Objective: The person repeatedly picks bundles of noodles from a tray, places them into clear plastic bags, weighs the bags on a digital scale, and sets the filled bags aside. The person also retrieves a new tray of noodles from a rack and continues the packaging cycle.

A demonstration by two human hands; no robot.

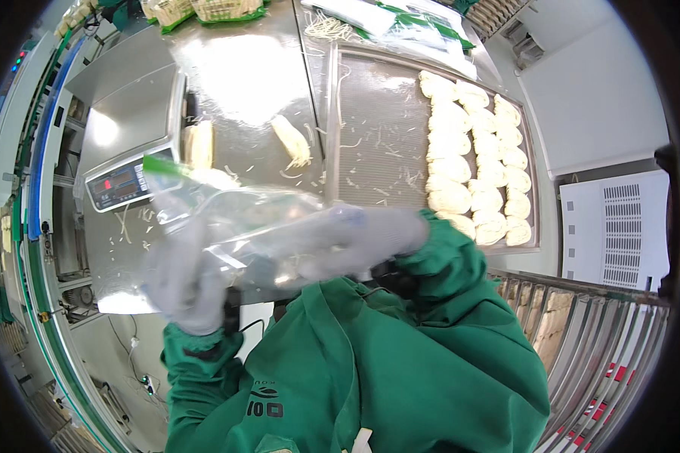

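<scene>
A clear plastic bag [261, 208] with a green strip at one end is held in front of my body, over the near part of the steel table. My left hand [183, 275], in a pale glove, is closed on the bag's left side. At its right side my gloved right hand [347, 238] is closed on the film, its fingers blurred. Just beyond the bag, a bundle of pale noodles [200, 145] lies beside the scale [119, 185]. Another noodle bundle [292, 141] lies farther right on the table. Whether the bag holds anything is hard to see through the glare.
On the right, a large ribbed tray [378, 113] bears rows of folded noodle portions [449, 151]. Packed noodle bags [227, 7] stand at the far edge, near a stack of plastic bags [400, 30]. Noodle scraps litter the table. A metal rack [589, 340] stands at lower right.
</scene>
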